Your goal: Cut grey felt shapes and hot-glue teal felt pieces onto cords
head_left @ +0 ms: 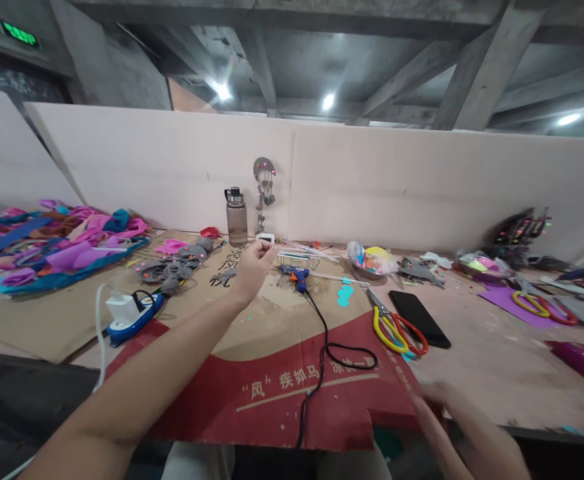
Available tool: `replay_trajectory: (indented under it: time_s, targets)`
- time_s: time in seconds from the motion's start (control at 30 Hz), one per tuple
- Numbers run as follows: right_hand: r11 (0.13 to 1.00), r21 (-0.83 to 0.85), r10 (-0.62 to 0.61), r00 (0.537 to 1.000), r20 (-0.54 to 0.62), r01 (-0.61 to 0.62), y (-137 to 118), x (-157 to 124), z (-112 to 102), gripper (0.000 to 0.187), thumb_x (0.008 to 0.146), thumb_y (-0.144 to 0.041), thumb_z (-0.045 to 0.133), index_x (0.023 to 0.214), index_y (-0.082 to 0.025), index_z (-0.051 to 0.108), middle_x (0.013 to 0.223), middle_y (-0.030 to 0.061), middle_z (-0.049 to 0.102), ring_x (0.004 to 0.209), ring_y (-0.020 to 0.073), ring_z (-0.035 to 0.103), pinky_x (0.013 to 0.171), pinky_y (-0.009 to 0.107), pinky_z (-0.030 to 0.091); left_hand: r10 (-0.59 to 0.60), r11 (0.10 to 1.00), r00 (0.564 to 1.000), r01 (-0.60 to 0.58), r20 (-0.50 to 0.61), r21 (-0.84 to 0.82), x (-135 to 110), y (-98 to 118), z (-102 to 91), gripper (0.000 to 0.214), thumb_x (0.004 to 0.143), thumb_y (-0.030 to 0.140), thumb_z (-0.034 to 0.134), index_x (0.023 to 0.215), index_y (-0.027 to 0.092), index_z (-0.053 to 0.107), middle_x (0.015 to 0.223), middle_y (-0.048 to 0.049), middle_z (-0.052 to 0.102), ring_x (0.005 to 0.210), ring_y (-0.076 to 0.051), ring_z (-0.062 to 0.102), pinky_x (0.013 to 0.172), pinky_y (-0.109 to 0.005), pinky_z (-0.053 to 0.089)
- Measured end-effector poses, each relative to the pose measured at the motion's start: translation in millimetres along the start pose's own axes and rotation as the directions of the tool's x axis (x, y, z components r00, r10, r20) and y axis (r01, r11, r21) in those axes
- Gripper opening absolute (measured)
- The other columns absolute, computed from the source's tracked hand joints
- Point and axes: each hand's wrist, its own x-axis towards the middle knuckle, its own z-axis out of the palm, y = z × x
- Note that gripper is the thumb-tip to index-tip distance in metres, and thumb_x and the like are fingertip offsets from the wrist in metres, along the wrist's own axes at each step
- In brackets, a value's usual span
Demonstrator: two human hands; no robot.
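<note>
My left hand [255, 268] reaches out over the cardboard, its fingers pinched together. A small white object with a dark face [265, 237] shows just beyond the fingertips; whether it is held or lies behind them is unclear. Right of this hand lies a blue glue gun [300, 278] with an orange part, its black cord [325, 333] looping toward me. My right hand [472, 427] is low at the front right edge, smeared by motion, and its grip cannot be made out. Scissors [391, 327] with yellow and red handles lie beyond it, beside a black phone [419, 319].
Colourful felt scraps [87, 233] pile up at left, near a blue-and-white power strip [135, 317]. A bottle [237, 219] and a hanging grey ornament [265, 180] are at the back panel. Red-and-brown cardboard [252, 407] covers the front. A bowl of wrapped pieces [372, 261] stands right.
</note>
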Motion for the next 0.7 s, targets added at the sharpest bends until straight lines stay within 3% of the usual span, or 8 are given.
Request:
replay_trajectory:
  time_s: [0.1, 0.17, 0.27, 0.4, 0.5, 0.7]
  targets:
    - [0.997, -0.020, -0.075, 0.992, 0.102, 0.077, 14, 79, 27, 0.027, 0.091, -0.040, 0.046, 0.089, -0.021, 0.066, 0.091, 0.0105, 0.068, 0.085, 0.0226, 0.064, 0.078, 0.034, 0.052, -0.028, 0.975, 0.999, 0.021, 0.029, 0.223, -9, -39, -1.9, 0.022, 0.082, 0.034, 0.057, 0.071, 0.016, 0.053, 0.056, 0.0053, 0.044, 0.051, -0.008, 0.038, 0.052, -0.021, 0.029]
    - [0.992, -0.096, -0.058, 0.982, 0.181, 0.076, 31, 126, 52, 0.029, 0.090, -0.039, 0.047, 0.097, -0.017, 0.066, 0.095, 0.0119, 0.069, 0.088, 0.0228, 0.063, 0.083, 0.035, 0.049, -0.012, 0.935, 0.991, -0.036, 0.135, 0.352, -20, -54, -2.4, 0.016, 0.082, 0.029, 0.056, 0.072, 0.015, 0.057, 0.060, 0.0033, 0.051, 0.056, -0.009, 0.044, 0.057, -0.022, 0.033]
    - [0.971, -0.239, 0.103, 0.942, 0.321, -0.025, 60, 174, 90, 0.040, 0.083, -0.039, 0.060, 0.112, -0.011, 0.065, 0.107, 0.0156, 0.069, 0.097, 0.0263, 0.063, 0.087, 0.034, 0.047, 0.002, 0.894, 0.953, -0.137, 0.302, 0.427, -33, -60, -0.5, 0.014, 0.082, 0.026, 0.055, 0.072, 0.016, 0.058, 0.062, 0.0013, 0.055, 0.058, -0.010, 0.047, 0.060, -0.024, 0.035]
    - [0.939, -0.345, 0.179, 0.859, 0.480, -0.003, 82, 196, 121, 0.044, 0.079, -0.038, 0.066, 0.112, -0.009, 0.065, 0.108, 0.0165, 0.069, 0.101, 0.0270, 0.064, 0.083, 0.029, 0.046, -0.006, 0.889, 0.897, -0.198, 0.442, 0.414, -38, -58, 3.4, 0.017, 0.085, 0.029, 0.053, 0.076, 0.017, 0.060, 0.065, -0.0002, 0.058, 0.060, -0.012, 0.049, 0.061, -0.024, 0.036]
    - [0.933, -0.360, 0.173, 0.844, 0.508, 0.025, 84, 201, 130, 0.039, 0.076, -0.035, 0.068, 0.108, -0.011, 0.067, 0.103, 0.0153, 0.070, 0.100, 0.0272, 0.065, 0.082, 0.029, 0.044, -0.021, 0.883, 0.867, -0.218, 0.499, 0.415, -37, -59, 4.3, 0.017, 0.085, 0.030, 0.053, 0.077, 0.017, 0.061, 0.064, 0.0003, 0.056, 0.059, -0.012, 0.049, 0.060, -0.024, 0.036]
    - [0.893, -0.449, 0.267, 0.815, 0.515, -0.009, 84, 217, 142, 0.048, 0.072, -0.034, 0.071, 0.113, -0.010, 0.065, 0.109, 0.0179, 0.068, 0.101, 0.0304, 0.063, 0.081, 0.032, 0.044, -0.002, 0.901, 0.857, -0.222, 0.515, 0.373, -33, -60, 3.6, 0.016, 0.085, 0.030, 0.054, 0.079, 0.017, 0.063, 0.064, 0.0003, 0.057, 0.059, -0.012, 0.049, 0.060, -0.024, 0.035]
